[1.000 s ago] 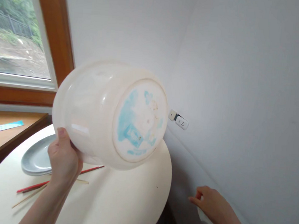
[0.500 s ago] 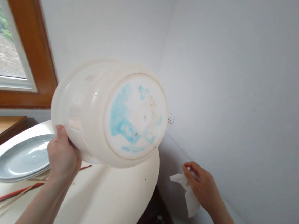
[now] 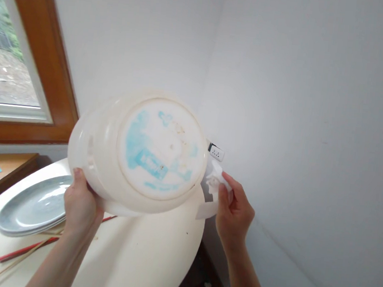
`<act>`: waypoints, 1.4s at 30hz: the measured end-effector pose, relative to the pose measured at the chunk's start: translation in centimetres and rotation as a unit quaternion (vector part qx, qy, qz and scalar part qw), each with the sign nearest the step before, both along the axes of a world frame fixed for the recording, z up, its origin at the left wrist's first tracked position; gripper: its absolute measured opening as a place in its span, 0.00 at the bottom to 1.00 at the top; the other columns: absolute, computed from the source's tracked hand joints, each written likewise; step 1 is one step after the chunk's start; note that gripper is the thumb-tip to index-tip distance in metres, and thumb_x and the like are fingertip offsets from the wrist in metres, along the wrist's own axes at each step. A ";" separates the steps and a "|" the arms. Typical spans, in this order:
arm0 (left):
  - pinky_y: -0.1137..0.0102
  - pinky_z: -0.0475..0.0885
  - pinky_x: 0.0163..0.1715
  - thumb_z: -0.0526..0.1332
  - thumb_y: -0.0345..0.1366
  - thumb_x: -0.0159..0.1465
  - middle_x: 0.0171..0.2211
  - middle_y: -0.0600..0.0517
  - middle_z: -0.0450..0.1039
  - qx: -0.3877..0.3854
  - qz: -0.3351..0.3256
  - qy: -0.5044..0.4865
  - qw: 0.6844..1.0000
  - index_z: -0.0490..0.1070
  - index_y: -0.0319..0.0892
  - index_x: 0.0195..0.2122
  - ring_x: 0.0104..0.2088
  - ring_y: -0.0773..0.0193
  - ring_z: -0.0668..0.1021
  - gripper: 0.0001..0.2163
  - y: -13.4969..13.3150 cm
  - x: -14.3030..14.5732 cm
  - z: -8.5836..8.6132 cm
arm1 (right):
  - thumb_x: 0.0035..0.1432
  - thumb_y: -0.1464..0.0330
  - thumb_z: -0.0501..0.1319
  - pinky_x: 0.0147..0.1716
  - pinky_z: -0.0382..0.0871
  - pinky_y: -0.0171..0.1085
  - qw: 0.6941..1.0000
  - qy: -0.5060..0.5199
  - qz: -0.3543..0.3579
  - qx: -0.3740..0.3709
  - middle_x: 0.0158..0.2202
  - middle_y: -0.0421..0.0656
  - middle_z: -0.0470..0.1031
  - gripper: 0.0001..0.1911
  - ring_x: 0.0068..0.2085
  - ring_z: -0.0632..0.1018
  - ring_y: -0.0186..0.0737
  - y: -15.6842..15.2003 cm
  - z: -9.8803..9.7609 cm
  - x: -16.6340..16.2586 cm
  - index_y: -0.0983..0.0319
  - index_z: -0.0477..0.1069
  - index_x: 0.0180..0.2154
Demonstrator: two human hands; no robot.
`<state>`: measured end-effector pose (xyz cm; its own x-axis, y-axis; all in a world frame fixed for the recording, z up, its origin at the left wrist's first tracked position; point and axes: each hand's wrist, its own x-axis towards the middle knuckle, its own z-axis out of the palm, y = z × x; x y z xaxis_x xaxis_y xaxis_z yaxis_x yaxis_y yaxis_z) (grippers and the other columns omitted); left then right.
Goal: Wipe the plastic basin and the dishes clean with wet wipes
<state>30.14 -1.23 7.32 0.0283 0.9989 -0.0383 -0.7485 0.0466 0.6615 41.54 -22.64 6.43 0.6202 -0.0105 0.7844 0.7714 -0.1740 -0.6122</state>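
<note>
A white plastic bucket point(image 3: 100, 153) is held tilted over the table, its round base with smeared blue marks and small brownish stains facing me. My left hand point(image 3: 82, 205) grips it near the rim at the lower left, thumb on the outside; the fingers behind are hidden. Just right of the base, my right hand point(image 3: 235, 211) pinches a crumpled white tissue point(image 3: 213, 181) between thumb and fingers. The tissue looks close to the base's edge; whether it touches cannot be told.
Grey oval plates point(image 3: 33, 205) lie stacked on the white round table point(image 3: 140, 256), beside red and wooden chopsticks point(image 3: 21, 251). A wooden surface point(image 3: 6, 166) stands at left below the window frame point(image 3: 60, 104). A wall socket point(image 3: 217, 152) is behind the bucket, near the corner.
My right hand has moved up and left with the tissue, close to the bucket's base. The bucket has turned a little, showing its base more squarely.
</note>
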 end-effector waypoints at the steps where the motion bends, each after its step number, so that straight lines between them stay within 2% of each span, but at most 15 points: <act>1: 0.66 0.66 0.52 0.54 0.32 0.64 0.35 0.52 0.76 -0.002 -0.003 -0.006 1.000 0.71 0.35 0.32 0.38 0.70 0.76 0.09 0.0 0.0 -0.1 | 0.58 0.68 0.54 0.42 0.71 0.42 0.999 -0.046 -0.010 -0.007 0.41 0.46 0.76 0.13 0.42 0.76 0.42 0.5 0.2 -0.1 0.60 0.71 0.44; 4: 0.67 0.66 0.52 0.53 0.32 0.64 0.35 0.52 0.75 0.000 -0.007 -0.014 1.000 0.71 0.35 0.33 0.38 0.71 0.76 0.09 0.0 0.0 -0.5 | 0.60 0.72 0.50 0.48 0.69 0.44 0.988 -0.149 -0.016 -0.021 0.47 0.45 0.74 0.17 0.49 0.74 0.42 1.7 0.5 0.4 0.59 0.69 0.49; 7: 0.67 0.68 0.50 0.54 0.33 0.64 0.36 0.51 0.75 0.002 -0.013 -0.006 1.000 0.71 0.35 0.34 0.39 0.69 0.76 0.09 0.2 0.0 -1.0 | 0.60 0.74 0.48 0.51 0.67 0.45 0.979 -0.202 -0.003 -0.040 0.49 0.44 0.73 0.19 0.51 0.72 0.41 2.3 0.6 1.3 0.58 0.67 0.51; 12: 0.65 0.69 0.49 0.59 0.38 0.60 0.34 0.50 0.76 0.022 -0.028 0.000 0.999 0.72 0.37 0.33 0.43 0.63 0.76 0.09 0.5 -0.1 -1.5 | 0.60 0.77 0.46 0.53 0.66 0.48 0.955 -0.272 0.045 -0.114 0.49 0.44 0.73 0.22 0.53 0.70 0.40 2.3 0.8 2.5 0.58 0.66 0.52; 16: 0.68 0.70 0.49 0.56 0.37 0.62 0.38 0.49 0.76 0.012 -0.001 0.026 1.000 0.72 0.41 0.31 0.45 0.64 0.75 0.08 0.5 -0.5 -0.9 | 0.59 0.80 0.46 0.54 0.64 0.50 0.930 -0.314 0.069 -0.177 0.46 0.46 0.75 0.23 0.53 0.71 0.39 1.7 0.9 2.5 0.60 0.66 0.52; 19: 0.68 0.70 0.48 0.54 0.35 0.63 0.39 0.47 0.75 0.023 0.015 0.037 0.999 0.72 0.42 0.31 0.47 0.63 0.74 0.08 0.2 -0.8 -0.2 | 0.58 0.81 0.46 0.54 0.63 0.50 0.906 -0.337 0.069 -0.246 0.45 0.49 0.75 0.21 0.51 0.72 0.40 1.3 1.1 2.0 0.64 0.67 0.49; 23: 0.67 0.71 0.48 0.53 0.35 0.63 0.36 0.46 0.76 0.018 0.026 0.030 0.999 0.71 0.41 0.30 0.45 0.62 0.76 0.09 -0.3 -0.8 0.1 | 0.57 0.83 0.45 0.55 0.62 0.51 0.867 -0.348 0.053 -0.352 0.42 0.51 0.76 0.21 0.48 0.75 0.43 1.4 1.7 0.4 0.68 0.69 0.46; 27: 0.64 0.69 0.50 0.52 0.35 0.64 0.34 0.47 0.76 0.033 0.039 0.009 0.999 0.71 0.37 0.34 0.43 0.63 0.76 0.10 -0.5 -0.5 0.0 | 0.56 0.83 0.45 0.54 0.63 0.51 0.839 -0.374 0.070 -0.388 0.40 0.56 0.76 0.20 0.47 0.75 0.47 2.1 2.1 -2.3 0.75 0.70 0.45; 30: 0.63 0.68 0.50 0.52 0.35 0.65 0.33 0.47 0.76 0.040 0.040 0.021 0.998 0.72 0.34 0.36 0.41 0.64 0.77 0.12 -0.5 -0.4 -0.2 | 0.56 0.83 0.45 0.54 0.64 0.49 0.857 -0.342 0.134 -0.362 0.42 0.54 0.76 0.21 0.49 0.74 0.45 2.1 2.2 -4.1 0.72 0.69 0.47; 33: 0.64 0.67 0.50 0.51 0.36 0.65 0.33 0.46 0.76 0.051 0.037 0.040 0.997 0.72 0.33 0.36 0.39 0.64 0.77 0.13 -0.4 -0.5 -0.5 | 0.55 0.82 0.46 0.48 0.71 0.41 0.913 -0.236 0.206 -0.262 0.43 0.46 0.76 0.22 0.46 0.76 0.38 1.8 2.4 -4.5 0.63 0.69 0.47; 35: 0.64 0.67 0.50 0.52 0.37 0.64 0.33 0.46 0.76 0.067 0.040 0.043 0.996 0.72 0.34 0.34 0.38 0.64 0.77 0.14 -0.3 -0.5 -0.8 | 0.55 0.80 0.48 0.43 0.74 0.36 0.952 -0.166 0.185 -0.178 0.43 0.44 0.77 0.21 0.44 0.77 0.36 1.8 2.6 -4.1 0.61 0.70 0.46; 37: 0.65 0.67 0.50 0.53 0.38 0.64 0.32 0.48 0.76 0.082 0.045 0.045 0.995 0.72 0.35 0.33 0.37 0.65 0.77 0.13 -0.3 -0.4 -1.1 | 0.56 0.79 0.49 0.43 0.74 0.37 0.977 -0.132 0.120 -0.113 0.42 0.45 0.77 0.18 0.43 0.77 0.37 2.2 2.7 -3.3 0.61 0.72 0.44; 39: 0.66 0.68 0.49 0.54 0.38 0.63 0.29 0.50 0.76 0.086 0.043 0.048 0.994 0.72 0.36 0.31 0.36 0.66 0.77 0.12 -0.4 -0.3 -1.3 | 0.57 0.76 0.51 0.43 0.73 0.39 0.984 -0.131 0.079 -0.090 0.40 0.46 0.77 0.15 0.42 0.77 0.39 3.2 2.6 -2.5 0.62 0.73 0.42; 42: 0.68 0.69 0.47 0.54 0.38 0.63 0.26 0.52 0.75 0.084 0.032 0.050 0.995 0.72 0.36 0.30 0.34 0.66 0.77 0.12 -0.6 -0.3 -1.3 | 0.57 0.75 0.54 0.42 0.74 0.39 0.983 -0.146 0.078 -0.080 0.37 0.48 0.77 0.11 0.40 0.77 0.39 5.0 2.1 -2.1 0.64 0.74 0.38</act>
<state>29.81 -1.83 6.01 -0.0318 0.9911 0.1290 -0.6758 -0.1164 0.7278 39.42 -17.65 8.49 0.3534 0.2047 0.9128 0.9347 -0.1164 -0.3358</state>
